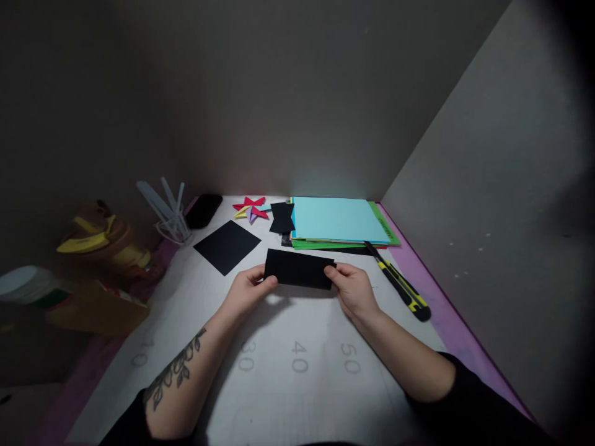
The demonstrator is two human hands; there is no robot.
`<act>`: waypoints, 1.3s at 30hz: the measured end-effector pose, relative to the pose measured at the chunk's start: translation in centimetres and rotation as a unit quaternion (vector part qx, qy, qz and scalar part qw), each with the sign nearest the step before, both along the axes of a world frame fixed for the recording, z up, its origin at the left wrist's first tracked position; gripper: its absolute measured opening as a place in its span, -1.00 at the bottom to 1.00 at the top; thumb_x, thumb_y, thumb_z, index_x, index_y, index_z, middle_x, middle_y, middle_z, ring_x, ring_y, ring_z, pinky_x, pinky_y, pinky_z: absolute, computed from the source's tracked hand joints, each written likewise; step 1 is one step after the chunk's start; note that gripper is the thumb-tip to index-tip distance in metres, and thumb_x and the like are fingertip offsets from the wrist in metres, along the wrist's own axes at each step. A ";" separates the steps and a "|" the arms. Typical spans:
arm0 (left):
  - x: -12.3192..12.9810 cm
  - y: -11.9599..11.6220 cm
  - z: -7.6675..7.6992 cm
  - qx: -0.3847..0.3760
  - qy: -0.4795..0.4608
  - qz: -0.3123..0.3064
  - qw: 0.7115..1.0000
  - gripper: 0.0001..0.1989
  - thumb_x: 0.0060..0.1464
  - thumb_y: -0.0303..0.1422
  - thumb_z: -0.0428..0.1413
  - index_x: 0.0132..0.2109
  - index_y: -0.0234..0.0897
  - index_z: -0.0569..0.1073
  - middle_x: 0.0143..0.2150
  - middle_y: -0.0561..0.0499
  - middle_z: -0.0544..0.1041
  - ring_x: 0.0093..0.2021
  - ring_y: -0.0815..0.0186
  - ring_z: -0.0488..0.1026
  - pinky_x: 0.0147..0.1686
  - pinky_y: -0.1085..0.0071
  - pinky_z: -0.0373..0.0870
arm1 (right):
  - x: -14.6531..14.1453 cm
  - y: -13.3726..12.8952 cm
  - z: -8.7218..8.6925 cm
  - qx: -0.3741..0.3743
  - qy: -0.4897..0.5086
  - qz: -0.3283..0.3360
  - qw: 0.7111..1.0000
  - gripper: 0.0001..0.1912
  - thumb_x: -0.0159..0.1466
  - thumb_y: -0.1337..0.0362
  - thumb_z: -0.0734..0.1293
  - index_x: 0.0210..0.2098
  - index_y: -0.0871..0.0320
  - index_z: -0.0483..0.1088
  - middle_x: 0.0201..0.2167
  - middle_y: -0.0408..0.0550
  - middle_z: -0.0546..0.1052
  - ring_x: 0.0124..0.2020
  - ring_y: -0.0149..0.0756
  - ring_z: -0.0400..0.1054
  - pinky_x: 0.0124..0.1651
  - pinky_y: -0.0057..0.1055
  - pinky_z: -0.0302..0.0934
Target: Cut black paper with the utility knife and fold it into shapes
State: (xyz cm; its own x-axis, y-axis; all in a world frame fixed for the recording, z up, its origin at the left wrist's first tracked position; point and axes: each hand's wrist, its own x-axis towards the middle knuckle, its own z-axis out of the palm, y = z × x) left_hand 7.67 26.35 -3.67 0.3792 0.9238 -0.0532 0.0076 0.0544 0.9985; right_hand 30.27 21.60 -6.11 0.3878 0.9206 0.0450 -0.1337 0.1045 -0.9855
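Observation:
Between my two hands is a folded rectangle of black paper (300, 269), lifted a little above the white mat. My left hand (251, 290) pinches its left end, thumb on the near face. At the right end my right hand (352, 286) grips the paper the same way. A flat black paper square (227, 246) lies turned like a diamond beyond my left hand. Behind the held paper is a black paper piece with notched sides (281, 218), touching a stack of coloured paper (338, 219).
A yellow and black utility knife (403, 286) lies at the right against the stack. Folded paper stars (251, 209) and a dark phone (203, 211) are at the back. On the left stand a clear cup of white sticks (173, 228), a brown container (102, 238) and a white-capped bottle (32, 288).

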 end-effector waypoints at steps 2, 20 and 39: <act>0.3 -0.2 0.1 0.008 -0.040 0.027 0.999 -0.75 -0.15 -0.25 0.30 -0.30 -0.30 0.58 -0.29 -0.04 0.58 -0.25 0.21 0.46 -0.21 0.40 0.33 | 0.2 0.0 -0.2 0.002 -0.013 -0.002 1.000 -0.58 0.02 0.09 0.48 -0.72 0.15 0.24 -0.71 -0.27 0.13 -0.59 -0.46 -0.03 -0.49 -0.43 -0.11; 1.0 -0.9 0.3 -0.057 -0.052 0.176 0.981 -0.63 -0.17 -0.25 0.33 -0.19 -0.30 0.49 -0.46 0.06 0.54 -0.44 0.37 0.44 -0.39 0.46 0.30 | -0.1 -0.6 -0.7 0.033 -0.043 -0.030 0.998 -0.65 0.06 0.10 0.46 -0.62 0.12 0.27 -0.61 -0.22 0.28 -0.51 -0.39 0.13 -0.41 -0.42 0.06; 0.9 -1.2 0.1 -0.024 -0.009 0.198 0.980 -0.72 -0.16 -0.25 0.32 -0.29 -0.32 0.54 -0.41 0.01 0.56 -0.40 0.34 0.46 -0.34 0.43 0.35 | -0.2 -0.5 -0.7 0.022 0.014 -0.024 0.999 -0.67 0.03 0.14 0.48 -0.62 0.13 0.29 -0.60 -0.24 0.26 -0.51 -0.40 0.12 -0.37 -0.41 0.08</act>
State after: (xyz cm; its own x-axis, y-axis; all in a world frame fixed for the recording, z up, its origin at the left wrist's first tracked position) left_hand 8.55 25.17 -3.57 -0.0077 0.9952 -0.0976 -0.0412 0.0972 0.9944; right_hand 30.04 21.05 -6.82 0.4327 0.8985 0.0736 -0.1553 0.1548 -0.9757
